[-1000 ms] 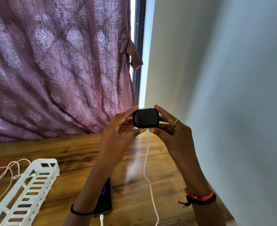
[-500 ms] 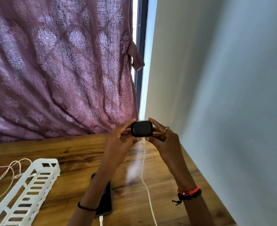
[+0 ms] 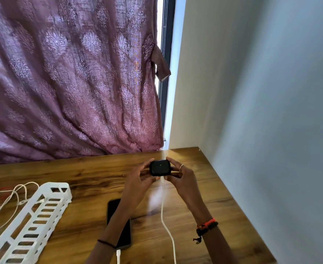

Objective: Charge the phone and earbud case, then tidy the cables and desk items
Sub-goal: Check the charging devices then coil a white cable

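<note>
Currently both hands held the case (image 3: 160, 167) above the far part of the desk (image 3: 92, 176), near the corner by the wall. The left hand (image 3: 140, 177) pinched its left end and the right hand (image 3: 183, 178) its right end, fingers closed narrowly on it. A white cable (image 3: 165, 221) ran up from the near edge into its underside, and a green dot showed on its face (probably the charge light). The case looked small, light, hard and smooth, so a slip was likely; gripping the short ends, clear of the plug, was advisable. The phone (image 3: 121, 225) lay flat below the left forearm, its own plug (image 3: 118, 259) at the near end.
</note>
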